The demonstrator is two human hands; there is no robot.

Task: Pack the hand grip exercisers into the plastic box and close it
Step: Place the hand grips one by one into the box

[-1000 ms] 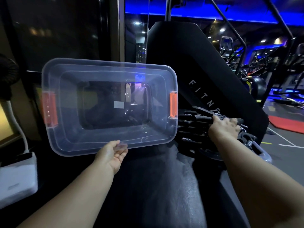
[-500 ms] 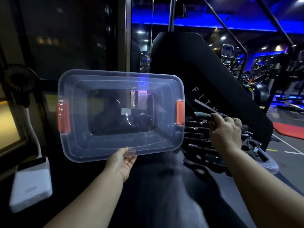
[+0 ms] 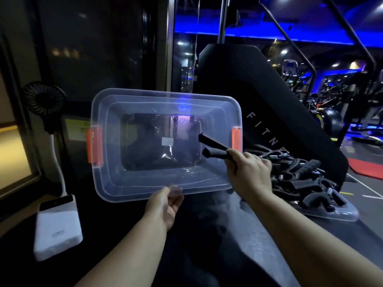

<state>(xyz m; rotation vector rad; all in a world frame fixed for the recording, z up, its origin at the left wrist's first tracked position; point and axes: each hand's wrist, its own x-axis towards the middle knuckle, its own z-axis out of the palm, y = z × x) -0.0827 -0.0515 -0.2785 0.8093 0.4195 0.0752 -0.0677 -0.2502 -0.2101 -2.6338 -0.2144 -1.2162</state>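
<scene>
The left hand [image 3: 163,206] pinches the rim of the clear, round-cornered plastic box [image 3: 145,100]. The right hand [image 3: 248,172] grips a matte black, padded exerciser [image 3: 215,151] at its mouth.

The right hand [image 3: 248,172] covers the spring end of the hand grip exerciser [image 3: 215,151] it holds, so only the two black handles show. The left hand [image 3: 163,206] has its fingertips behind the near rim of the plastic box [image 3: 145,183], seen only dimly through the plastic. The small label [image 3: 167,141] on the box's base is too small to read, and the dark shapes seen through the base cannot be made out. The pile of exercisers [image 3: 300,177] hides most of the clear lid [image 3: 342,214] beneath it and cuts the white lettering [image 3: 263,129] short after "FITN". Both forearms run off the bottom edge. The white device [image 3: 58,226] at left is blurred.
</scene>
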